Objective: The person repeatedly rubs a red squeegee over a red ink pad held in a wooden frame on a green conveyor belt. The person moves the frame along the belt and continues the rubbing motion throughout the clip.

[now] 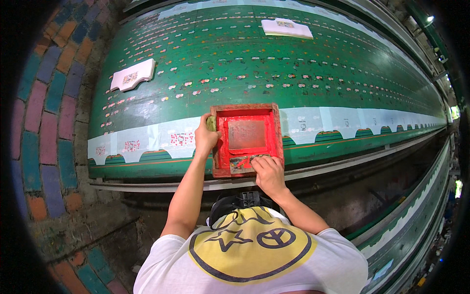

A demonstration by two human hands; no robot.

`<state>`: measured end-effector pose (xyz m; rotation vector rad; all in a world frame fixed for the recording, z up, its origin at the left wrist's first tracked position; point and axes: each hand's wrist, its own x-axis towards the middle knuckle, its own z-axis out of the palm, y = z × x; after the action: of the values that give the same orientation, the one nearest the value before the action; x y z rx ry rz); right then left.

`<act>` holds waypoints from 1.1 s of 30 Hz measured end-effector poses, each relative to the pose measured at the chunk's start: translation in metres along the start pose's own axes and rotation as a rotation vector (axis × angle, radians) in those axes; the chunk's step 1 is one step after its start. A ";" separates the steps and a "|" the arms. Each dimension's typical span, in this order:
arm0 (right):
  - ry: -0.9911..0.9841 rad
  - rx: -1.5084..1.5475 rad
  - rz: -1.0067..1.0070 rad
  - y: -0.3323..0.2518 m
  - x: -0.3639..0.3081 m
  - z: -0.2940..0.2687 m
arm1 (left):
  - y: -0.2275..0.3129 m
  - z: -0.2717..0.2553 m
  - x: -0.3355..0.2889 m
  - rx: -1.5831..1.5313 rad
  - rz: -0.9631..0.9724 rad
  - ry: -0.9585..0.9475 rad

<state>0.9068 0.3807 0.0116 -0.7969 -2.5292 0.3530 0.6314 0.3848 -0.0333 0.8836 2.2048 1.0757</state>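
A square wooden screen-printing frame (279, 132), smeared with red ink, rests over the row of white cloth pieces along the table's near edge. Its mesh (247, 134) shows a greyish rectangle with bright red ink around it. My left hand (205, 134) grips the frame's left side, thumb over the rim. At the near end inside the frame lies an ink-stained squeegee (240, 165), and my right hand (269, 172) holds it with curled fingers. Left of the frame, a cloth piece (164, 139) bears red and dark printing; pieces to the right (338, 120) show only dark outlines.
The long green table (220, 59) carries rows of small printed marks. Two stacks of white printed cloth lie on it, one at left (132, 76) and one farther back (288, 29). A metal rail (318, 169) runs along the near edge. Coloured bricks (49, 112) cover the left side.
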 end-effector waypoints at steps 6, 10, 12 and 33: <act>0.000 -0.020 -0.007 0.001 0.002 0.005 | 0.008 -0.002 -0.003 0.029 -0.013 -0.024; 0.011 -0.053 -0.028 0.002 0.007 0.009 | -0.005 0.001 0.001 0.074 0.028 -0.019; 0.032 -0.082 -0.039 0.007 0.014 0.015 | -0.002 0.001 0.001 0.066 0.014 -0.035; -0.040 -0.073 0.040 0.070 0.133 0.029 | 0.004 -0.002 -0.001 0.036 0.012 -0.062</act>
<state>0.8291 0.5126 0.0077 -0.8771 -2.5790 0.2940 0.6314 0.3848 -0.0288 0.9346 2.1766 1.0038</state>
